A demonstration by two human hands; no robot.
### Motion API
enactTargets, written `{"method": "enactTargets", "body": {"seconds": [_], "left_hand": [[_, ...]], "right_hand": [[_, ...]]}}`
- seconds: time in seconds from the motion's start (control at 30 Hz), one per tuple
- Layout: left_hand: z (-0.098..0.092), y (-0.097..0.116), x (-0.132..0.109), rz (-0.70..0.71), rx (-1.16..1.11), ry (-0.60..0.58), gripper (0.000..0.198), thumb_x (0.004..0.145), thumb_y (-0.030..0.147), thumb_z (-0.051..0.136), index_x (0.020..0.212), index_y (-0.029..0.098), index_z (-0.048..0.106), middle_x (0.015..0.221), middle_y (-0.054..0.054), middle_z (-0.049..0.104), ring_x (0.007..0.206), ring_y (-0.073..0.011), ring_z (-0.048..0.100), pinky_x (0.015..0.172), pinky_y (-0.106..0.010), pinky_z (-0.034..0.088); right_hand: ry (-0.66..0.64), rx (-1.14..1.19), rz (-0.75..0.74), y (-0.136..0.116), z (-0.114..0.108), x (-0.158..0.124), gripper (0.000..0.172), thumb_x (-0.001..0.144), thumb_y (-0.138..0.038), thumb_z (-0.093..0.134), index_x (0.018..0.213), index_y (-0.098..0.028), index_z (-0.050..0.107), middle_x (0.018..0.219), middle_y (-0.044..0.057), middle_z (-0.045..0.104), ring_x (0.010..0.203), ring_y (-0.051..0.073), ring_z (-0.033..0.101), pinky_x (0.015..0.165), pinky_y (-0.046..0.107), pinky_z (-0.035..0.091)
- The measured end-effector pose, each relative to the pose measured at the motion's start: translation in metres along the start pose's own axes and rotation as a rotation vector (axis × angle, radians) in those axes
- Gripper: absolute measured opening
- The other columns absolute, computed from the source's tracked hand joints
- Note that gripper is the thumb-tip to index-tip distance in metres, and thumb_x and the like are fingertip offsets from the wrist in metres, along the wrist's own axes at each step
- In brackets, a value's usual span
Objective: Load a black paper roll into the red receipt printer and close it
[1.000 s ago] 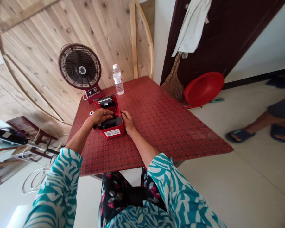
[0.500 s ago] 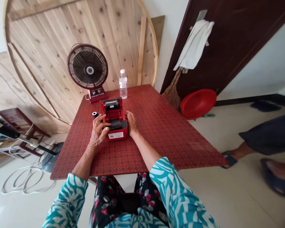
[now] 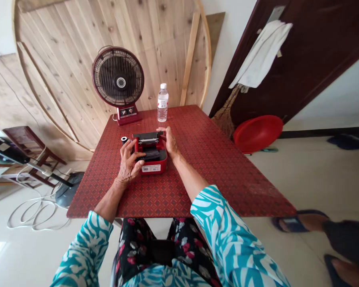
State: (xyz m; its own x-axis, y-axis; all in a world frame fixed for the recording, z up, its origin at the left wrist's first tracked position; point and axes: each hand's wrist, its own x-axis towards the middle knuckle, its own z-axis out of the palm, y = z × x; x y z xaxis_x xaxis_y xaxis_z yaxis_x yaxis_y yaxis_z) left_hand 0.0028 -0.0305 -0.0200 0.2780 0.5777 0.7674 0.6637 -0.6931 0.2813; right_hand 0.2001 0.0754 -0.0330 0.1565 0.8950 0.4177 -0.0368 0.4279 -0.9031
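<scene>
A small red and black label printer (image 3: 151,169) sits on the table with its lid (image 3: 148,138) partly lowered. Inside it lies a black ribbon or sheet (image 3: 152,154), and a white printed sticker marks its front. My left hand (image 3: 129,161) steadies the left side, fingers bent over the rim and one fingertip reaching the black material. At the lid's right end, my right hand (image 3: 171,142) grips the edge, fingers over the top. Behind my left fingers stands a dark roll with a white core (image 3: 124,140), partly hidden.
The table (image 3: 215,175) has a red patterned cover. A fan (image 3: 119,79) and a water bottle (image 3: 163,104) stand at its back. Right of it are a red basin (image 3: 259,133), a broom (image 3: 225,115) and another person's sandalled feet (image 3: 302,221). Cables (image 3: 32,211) lie left.
The printer lid has tipped down toward me from upright. My right hand has moved up from the printer's side onto the lid. My left hand stays at the printer; the view has shifted slightly.
</scene>
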Motion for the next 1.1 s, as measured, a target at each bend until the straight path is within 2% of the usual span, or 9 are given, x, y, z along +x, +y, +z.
{"method": "enactTargets", "body": {"seconds": [0.07,0.23,0.4,0.67,0.77,0.87,0.93,1.0,1.1], "left_hand": [[-0.001,0.001,0.000,-0.025,0.000,0.018,0.054,0.094,0.063,0.035,0.102,0.023,0.070,0.150,-0.012,0.044,0.144,-0.0319,0.030,0.117,-0.054,0.025],[-0.002,-0.003,-0.001,-0.117,-0.011,0.067,0.067,0.094,0.069,0.027,0.127,0.020,0.059,0.149,-0.017,0.043,0.141,-0.0303,0.034,0.117,-0.051,0.026],[0.001,-0.011,-0.001,-0.118,0.000,0.017,0.062,0.098,0.061,0.024,0.117,0.020,0.067,0.145,-0.015,0.048,0.138,-0.0280,0.037,0.117,-0.048,0.027],[0.003,-0.007,-0.001,-0.154,-0.025,0.056,0.061,0.099,0.060,0.025,0.105,0.020,0.072,0.141,-0.013,0.053,0.137,-0.0285,0.038,0.116,-0.050,0.028],[0.001,-0.005,-0.003,-0.188,-0.112,0.114,0.059,0.099,0.060,0.029,0.108,0.019,0.071,0.138,-0.014,0.055,0.132,-0.0273,0.044,0.113,-0.048,0.033],[0.000,-0.005,-0.002,-0.368,-0.315,0.290,0.050,0.096,0.059,0.041,0.110,0.019,0.067,0.114,-0.012,0.066,0.102,-0.0205,0.061,0.092,-0.038,0.048],[0.000,-0.006,0.001,-0.549,-0.533,0.330,0.042,0.090,0.055,0.054,0.109,0.019,0.063,0.083,-0.003,0.067,0.067,-0.0129,0.059,0.066,-0.027,0.049],[0.001,-0.007,0.004,-0.696,-0.736,0.257,0.040,0.082,0.049,0.066,0.107,0.019,0.061,0.062,0.005,0.057,0.046,-0.0085,0.046,0.049,-0.022,0.038],[0.003,-0.007,0.008,-0.818,-0.907,0.136,0.044,0.073,0.042,0.073,0.108,0.018,0.059,0.051,0.009,0.050,0.039,-0.0070,0.038,0.042,-0.021,0.027]], "right_hand": [[0.025,-0.020,-0.026,-0.001,-0.005,-0.017,0.072,0.087,-0.078,0.021,0.089,-0.026,0.071,0.119,0.007,0.067,0.121,0.024,0.058,0.111,0.045,0.042],[0.019,-0.093,-0.058,-0.007,-0.010,-0.043,0.066,0.089,-0.074,0.023,0.095,-0.028,0.070,0.128,0.006,0.060,0.130,0.023,0.050,0.119,0.043,0.032],[0.005,-0.101,-0.048,-0.008,-0.009,-0.048,0.066,0.089,-0.076,0.022,0.094,-0.029,0.068,0.129,0.004,0.058,0.129,0.023,0.050,0.118,0.044,0.033],[0.008,-0.123,-0.092,0.000,-0.012,-0.050,0.058,0.092,-0.068,0.025,0.091,-0.029,0.068,0.128,0.005,0.059,0.128,0.024,0.051,0.118,0.045,0.034],[0.009,-0.106,-0.090,0.006,-0.012,-0.051,0.057,0.091,-0.069,0.027,0.100,-0.029,0.068,0.129,0.005,0.060,0.128,0.023,0.052,0.117,0.045,0.035],[0.031,-0.027,-0.062,0.013,-0.010,-0.053,0.061,0.089,-0.072,0.032,0.118,-0.028,0.063,0.132,0.007,0.061,0.128,0.023,0.053,0.116,0.046,0.037],[0.063,0.055,0.002,0.017,-0.008,-0.054,0.068,0.086,-0.075,0.034,0.127,-0.025,0.057,0.134,0.009,0.061,0.126,0.025,0.056,0.113,0.048,0.040],[0.085,0.102,0.060,0.018,-0.007,-0.054,0.073,0.084,-0.077,0.037,0.129,-0.023,0.056,0.133,0.012,0.062,0.123,0.026,0.058,0.110,0.049,0.043],[0.073,0.081,0.083,0.018,-0.008,-0.054,0.070,0.083,-0.076,0.039,0.122,-0.022,0.061,0.130,0.011,0.065,0.122,0.026,0.058,0.109,0.048,0.044]]}}
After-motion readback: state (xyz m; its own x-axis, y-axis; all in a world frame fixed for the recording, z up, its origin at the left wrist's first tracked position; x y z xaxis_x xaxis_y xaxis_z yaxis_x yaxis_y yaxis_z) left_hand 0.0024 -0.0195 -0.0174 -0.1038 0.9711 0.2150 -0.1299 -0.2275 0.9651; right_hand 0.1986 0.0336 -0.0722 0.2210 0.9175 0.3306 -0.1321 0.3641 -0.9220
